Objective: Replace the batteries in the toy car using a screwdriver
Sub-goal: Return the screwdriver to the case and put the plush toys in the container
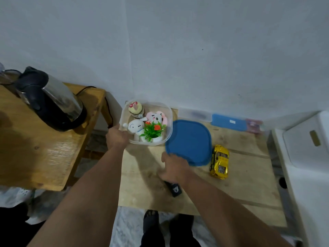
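The yellow toy car (219,161) stands on the low wooden table (249,184), right of a blue lid (189,141) that lies flat. My right hand (173,167) rests on the lid's near left edge, fingers curled around it. A small black block with a white logo (174,189) lies on the table under that wrist. My left hand (117,137) grips the left rim of a clear plastic container (169,120) holding plush toys and a small fake plant. No screwdriver or batteries show.
A second wooden table (44,148) at the left carries a steel kettle (57,100). A long clear box (195,114) and a smaller blue lid (229,122) lie against the white wall. A white appliance (306,139) stands at the right. My feet show below the table.
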`<state>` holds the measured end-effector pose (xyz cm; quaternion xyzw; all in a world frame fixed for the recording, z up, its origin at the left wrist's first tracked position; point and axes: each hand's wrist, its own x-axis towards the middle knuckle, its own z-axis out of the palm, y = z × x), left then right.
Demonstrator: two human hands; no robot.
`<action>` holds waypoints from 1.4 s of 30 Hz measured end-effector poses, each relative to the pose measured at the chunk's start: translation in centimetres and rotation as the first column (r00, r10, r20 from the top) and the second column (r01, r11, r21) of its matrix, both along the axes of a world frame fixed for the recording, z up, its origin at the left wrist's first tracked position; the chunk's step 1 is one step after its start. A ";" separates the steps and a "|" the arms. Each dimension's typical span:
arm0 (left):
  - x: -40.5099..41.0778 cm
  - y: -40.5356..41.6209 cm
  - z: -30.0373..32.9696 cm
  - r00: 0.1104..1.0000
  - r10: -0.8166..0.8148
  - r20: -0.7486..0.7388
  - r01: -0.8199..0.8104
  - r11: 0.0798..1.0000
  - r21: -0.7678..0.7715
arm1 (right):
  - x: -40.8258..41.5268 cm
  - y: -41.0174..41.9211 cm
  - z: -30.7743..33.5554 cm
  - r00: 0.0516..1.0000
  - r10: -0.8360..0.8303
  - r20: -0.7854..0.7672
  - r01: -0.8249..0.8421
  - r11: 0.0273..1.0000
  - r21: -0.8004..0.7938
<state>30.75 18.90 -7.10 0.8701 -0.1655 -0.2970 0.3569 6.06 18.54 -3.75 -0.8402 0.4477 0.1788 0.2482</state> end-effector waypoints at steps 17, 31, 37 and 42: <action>0.2 0.4 0.8 0.997 -0.041 -0.064 0.041 0.999 0.012 | 2.5 -5.1 4.2 0.982 0.160 0.103 -0.141 0.975 -0.171; 1.7 -1.8 1.1 0.953 -0.219 0.209 0.198 0.973 0.114 | 12.3 -16.7 2.8 0.962 0.101 -0.254 -0.175 0.940 -0.291; 2.8 -5.0 3.3 0.846 -0.377 0.378 0.314 0.924 0.220 | 13.7 -16.8 1.7 0.939 0.128 -0.321 -0.218 0.940 -0.263; 3.8 -8.1 3.9 0.562 -0.663 0.494 0.533 0.748 0.396 | 13.6 -17.1 1.1 0.942 0.145 -0.302 -0.228 0.938 -0.262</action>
